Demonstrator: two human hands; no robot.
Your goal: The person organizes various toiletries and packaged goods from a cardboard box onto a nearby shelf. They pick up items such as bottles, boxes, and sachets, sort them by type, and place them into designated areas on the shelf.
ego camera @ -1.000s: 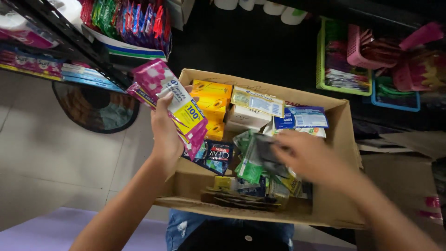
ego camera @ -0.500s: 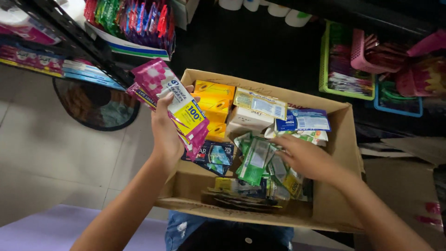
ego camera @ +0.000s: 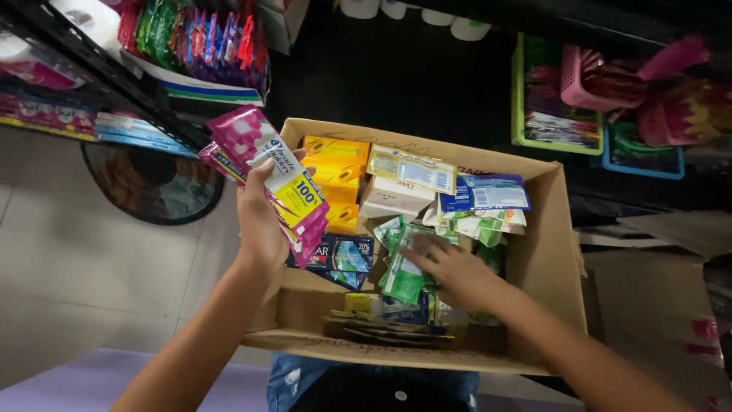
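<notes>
We see a bundle of pink sachet packs with a yellow patch held up over the left edge of an open cardboard box; the left hand is clenched around the bundle from below, thumb across its front, so the packs stand tilted above the box's left wall. To the right of it, down inside the box, lies a green sachet strip on top of the loose goods, and the right hand rests flat on it with fingers spread; it touches the strip, though from this angle we cannot tell whether it is gripping it or merely pressing on it. The two hands are well apart, the left one raised, the right one low in the box. Around the green strip we see dark blue sachets just beside the pink bundle, yellow cartons stacked at the back left, white soap boxes in the middle and a blue-and-white packet at the back right. Beyond the box, a shelf on the left carries hanging sachets, and a green basket and a pink basket stand at the upper right.
</notes>
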